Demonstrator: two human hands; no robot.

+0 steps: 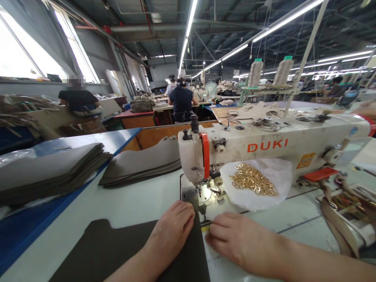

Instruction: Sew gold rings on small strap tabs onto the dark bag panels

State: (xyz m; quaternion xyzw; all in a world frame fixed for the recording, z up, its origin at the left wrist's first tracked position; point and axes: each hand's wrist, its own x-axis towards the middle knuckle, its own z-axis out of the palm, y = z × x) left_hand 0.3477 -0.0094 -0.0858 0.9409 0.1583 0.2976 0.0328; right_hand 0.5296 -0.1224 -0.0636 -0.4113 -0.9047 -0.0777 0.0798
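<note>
A dark grey-brown flat panel (126, 243) lies on the pale sewing table in front of me. My left hand (173, 227) rests on it near its upper right corner, fingers curled and pressed together; what they hold, if anything, is hidden. Just right of the panel's edge is my right hand (237, 239), closed, its fingertips slightly blurred and their contents out of sight. Beyond both hands stands a white DUKI sewing machine (235, 145), with its needle and metal plate (189, 192) close to my left fingertips. Gold-coloured rings (252, 180) lie heaped on a white sheet (282, 172) under the machine arm.
Stacked grey panels (147, 160) lie behind the table's left part, with another stack (53, 168) on a blue-edged surface. Beige straps (335, 223) and a tray (352, 207) are at right. Thread cones (255, 73) stand behind the machine. A person (181, 100) sits farther back.
</note>
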